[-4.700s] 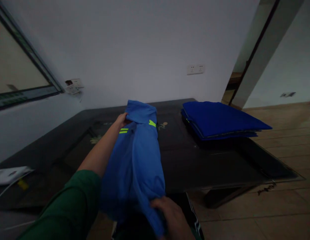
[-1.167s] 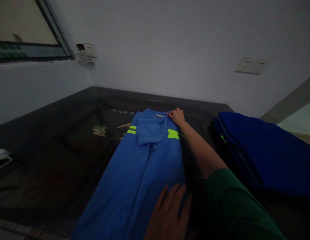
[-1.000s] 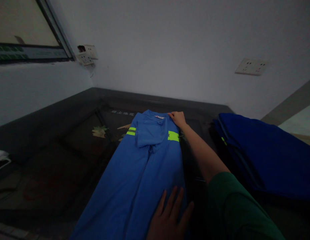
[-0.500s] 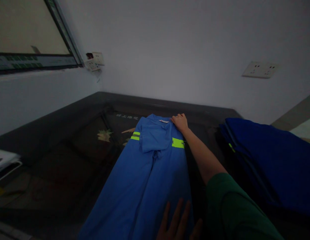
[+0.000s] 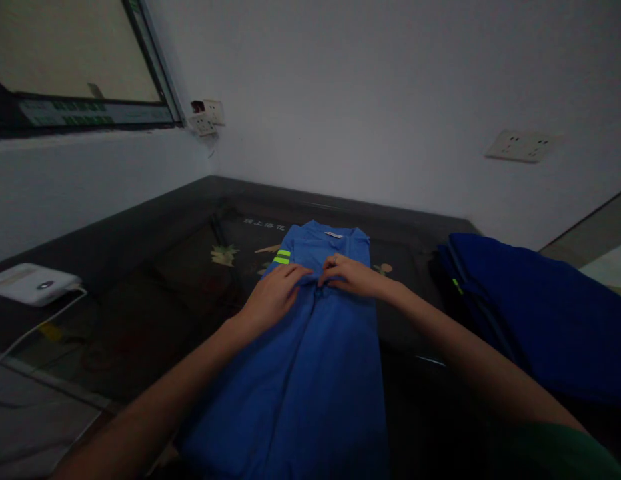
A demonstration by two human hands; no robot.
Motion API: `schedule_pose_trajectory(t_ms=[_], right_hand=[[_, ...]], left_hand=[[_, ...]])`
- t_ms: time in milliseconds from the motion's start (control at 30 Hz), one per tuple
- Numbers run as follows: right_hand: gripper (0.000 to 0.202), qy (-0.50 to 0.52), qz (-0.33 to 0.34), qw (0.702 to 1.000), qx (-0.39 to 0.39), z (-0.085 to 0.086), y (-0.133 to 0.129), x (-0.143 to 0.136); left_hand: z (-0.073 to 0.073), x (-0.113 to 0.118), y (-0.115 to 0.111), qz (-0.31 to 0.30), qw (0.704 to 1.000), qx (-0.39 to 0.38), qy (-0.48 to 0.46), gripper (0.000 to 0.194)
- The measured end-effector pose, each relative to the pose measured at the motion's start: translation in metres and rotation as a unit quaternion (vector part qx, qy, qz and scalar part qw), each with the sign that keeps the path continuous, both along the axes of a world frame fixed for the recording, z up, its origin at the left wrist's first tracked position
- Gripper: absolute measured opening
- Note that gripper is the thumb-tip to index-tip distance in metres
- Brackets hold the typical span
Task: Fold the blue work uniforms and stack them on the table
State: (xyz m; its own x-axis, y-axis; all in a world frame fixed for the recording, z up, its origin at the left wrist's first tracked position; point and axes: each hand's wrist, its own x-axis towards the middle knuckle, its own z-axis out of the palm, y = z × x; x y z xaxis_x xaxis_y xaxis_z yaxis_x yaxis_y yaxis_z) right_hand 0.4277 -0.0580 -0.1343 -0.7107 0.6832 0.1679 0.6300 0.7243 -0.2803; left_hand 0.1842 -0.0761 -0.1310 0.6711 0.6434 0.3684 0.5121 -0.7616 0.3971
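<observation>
Under both sets of fingertips: blue shirt (image 5: 310, 347), flat on dark table (image 5: 155, 280). Left hand (image 5: 273, 295), right hand (image 5: 351, 275) pinch fabric mid-chest. Sleeves folded in; lengthwise fold remains. Folded stack (image 5: 530, 307) beside right hand.

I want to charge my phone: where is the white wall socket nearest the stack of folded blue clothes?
In the head view the white wall socket sits on the far wall at the right, above the stack of folded blue clothes.

A dark table (image 5: 155, 233) bears a blue garment (image 5: 315, 347), folded blue stack (image 5: 530, 307) and white device (image 5: 27, 283).
</observation>
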Motion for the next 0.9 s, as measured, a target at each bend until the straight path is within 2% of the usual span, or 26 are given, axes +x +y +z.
schedule_pose_trajectory(t_ms=[67,133,200,267,400,500,700,900], right_hand=[[0.021,-0.083,0.005,0.997,-0.005,0.002,-0.007,-0.007],[0.021,-0.157,0.0,0.987,-0.009,0.004,-0.008,-0.011],[0.026,-0.214,-0.012,0.977,-0.015,0.008,-0.005,-0.014],[0.033,-0.256,-0.02,0.966,-0.018,0.013,-0.003,-0.016],[0.029,-0.299,-0.021,0.954,-0.012,0.021,-0.003,-0.023],[0.024,-0.284,-0.014,0.959,-0.014,0.027,-0.003,-0.021],[0.02,-0.137,-0.01,0.989,-0.053,0.034,0.002,0.0],[0.016,-0.067,0.014,0.992,-0.106,0.023,0.001,0.005]], left_hand=[[-0.027,0.003,0.034,-0.003,0.998,0.049,0.034,0.052],[-0.052,0.006,0.056,-0.03,0.995,0.078,0.056,0.057],[-0.068,0.007,0.067,-0.042,0.993,0.096,0.056,0.054],[-0.076,0.007,0.07,-0.045,0.992,0.106,0.046,0.051],[-0.076,0.007,0.071,-0.09,0.99,0.105,0.032,0.048],[-0.072,0.007,0.071,-0.104,0.991,0.084,0.025,0.041],[-0.062,0.003,0.071,-0.037,0.998,0.044,-0.011,0.037],[-0.046,-0.002,0.061,-0.027,0.998,0.051,0.012,0.034]])
